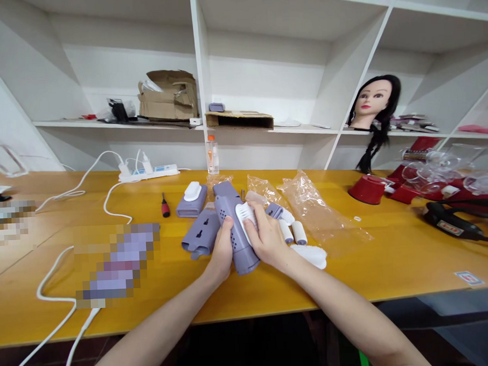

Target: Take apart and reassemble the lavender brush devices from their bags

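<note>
Over the front middle of the table, my left hand (221,251) is closed round the left side of a purple-grey plastic housing (243,256) with small round holes, its thumb on the front. My right hand (270,236) grips a white bristled brush head (243,212) against the housing's right face. Whether the two are joined I cannot tell. A slotted purple casing (198,236) lies left of the housing. Behind it sits another purple casing (192,208) with a white oval piece (193,190) on top. White rollers (299,232) and a white brush (312,255) lie by my right hand.
A red-and-black screwdriver (164,206) lies left of the parts. Clear plastic bags (318,212) spread behind them. White cables run from a power strip (154,173) along the left. A bottle (212,154), red bases (365,189) and a black corded device (450,222) stand around.
</note>
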The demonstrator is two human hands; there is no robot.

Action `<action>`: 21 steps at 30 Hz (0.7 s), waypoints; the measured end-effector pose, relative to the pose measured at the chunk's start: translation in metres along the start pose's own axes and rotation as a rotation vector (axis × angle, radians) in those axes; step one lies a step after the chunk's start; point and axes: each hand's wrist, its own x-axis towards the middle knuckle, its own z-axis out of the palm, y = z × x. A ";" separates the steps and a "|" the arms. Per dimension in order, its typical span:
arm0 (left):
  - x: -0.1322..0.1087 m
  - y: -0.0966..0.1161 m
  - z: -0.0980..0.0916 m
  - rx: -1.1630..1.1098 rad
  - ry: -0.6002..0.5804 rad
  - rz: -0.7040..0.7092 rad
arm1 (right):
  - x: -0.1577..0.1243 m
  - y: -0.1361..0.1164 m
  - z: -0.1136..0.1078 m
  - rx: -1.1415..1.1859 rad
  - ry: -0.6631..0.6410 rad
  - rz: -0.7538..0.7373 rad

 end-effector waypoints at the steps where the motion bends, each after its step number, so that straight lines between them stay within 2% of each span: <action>1: 0.001 -0.002 -0.002 0.006 -0.009 0.019 | 0.000 0.000 0.000 -0.002 0.012 -0.036; 3: 0.001 -0.007 -0.004 0.024 -0.018 0.076 | -0.001 -0.001 -0.002 0.011 0.030 -0.048; 7: 0.002 -0.016 -0.007 0.073 -0.032 0.169 | 0.001 -0.005 -0.005 0.075 0.039 0.078; 13: 0.004 -0.020 -0.010 0.111 -0.046 0.199 | 0.001 -0.005 -0.005 0.113 0.025 0.065; 21: 0.003 -0.023 -0.012 0.128 -0.046 0.170 | 0.000 -0.007 -0.005 0.115 0.047 0.086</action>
